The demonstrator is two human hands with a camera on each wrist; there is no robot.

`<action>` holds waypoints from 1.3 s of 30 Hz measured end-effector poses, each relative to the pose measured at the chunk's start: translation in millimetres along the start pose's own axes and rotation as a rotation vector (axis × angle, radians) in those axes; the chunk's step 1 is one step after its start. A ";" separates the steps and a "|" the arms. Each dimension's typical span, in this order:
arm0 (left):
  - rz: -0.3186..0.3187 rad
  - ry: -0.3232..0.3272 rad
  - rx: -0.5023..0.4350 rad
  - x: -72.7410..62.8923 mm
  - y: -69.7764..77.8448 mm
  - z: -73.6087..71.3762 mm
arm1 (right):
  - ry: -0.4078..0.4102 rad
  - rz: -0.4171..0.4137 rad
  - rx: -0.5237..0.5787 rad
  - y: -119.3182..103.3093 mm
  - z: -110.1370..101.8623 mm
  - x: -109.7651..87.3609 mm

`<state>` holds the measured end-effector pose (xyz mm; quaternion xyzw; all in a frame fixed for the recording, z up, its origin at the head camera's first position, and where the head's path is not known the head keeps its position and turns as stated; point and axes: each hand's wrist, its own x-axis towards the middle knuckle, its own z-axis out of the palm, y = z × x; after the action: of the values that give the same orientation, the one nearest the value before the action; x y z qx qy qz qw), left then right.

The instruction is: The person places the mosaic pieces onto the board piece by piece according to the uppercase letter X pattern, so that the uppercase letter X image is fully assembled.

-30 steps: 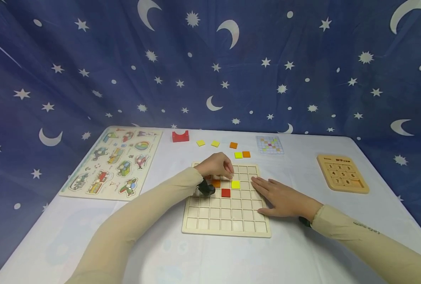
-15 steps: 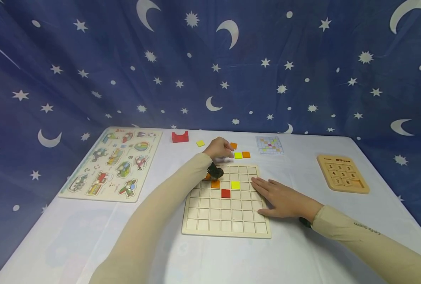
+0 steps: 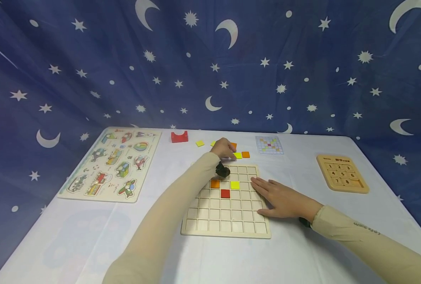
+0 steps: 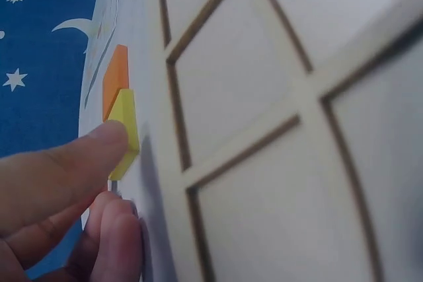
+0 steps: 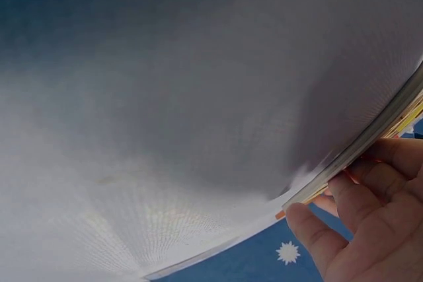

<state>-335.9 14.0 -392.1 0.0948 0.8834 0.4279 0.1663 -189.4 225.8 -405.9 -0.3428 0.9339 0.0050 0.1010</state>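
Just past the far edge of the wooden grid board, my left hand pinches a yellow tile by its near end with thumb and fingers. That tile sits beside an orange tile. My right hand lies flat with straight fingers along the board's right edge; the right wrist view shows its fingertips at the rim. Set in the grid are an orange tile, a yellow tile and a red tile. My left wrist and sleeve cover part of the board's far left.
Behind the board lie another yellow tile, a red notched block and a pattern card. A wooden picture puzzle is at the left. At the right sits a number puzzle. A star-patterned cloth hangs behind.
My left hand has moved from over the grid to the loose tiles behind it, then slightly right onto the yellow tile. My right hand has stayed still.
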 end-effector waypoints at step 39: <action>-0.044 -0.048 0.100 12.5 -16.8 -20.5 | 0.005 -0.006 -0.003 1.4 2.1 0.1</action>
<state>-355.5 -7.2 -396.1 0.0938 0.9013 0.3769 0.1919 -190.0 227.1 -408.1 -0.3456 0.9332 0.0053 0.0982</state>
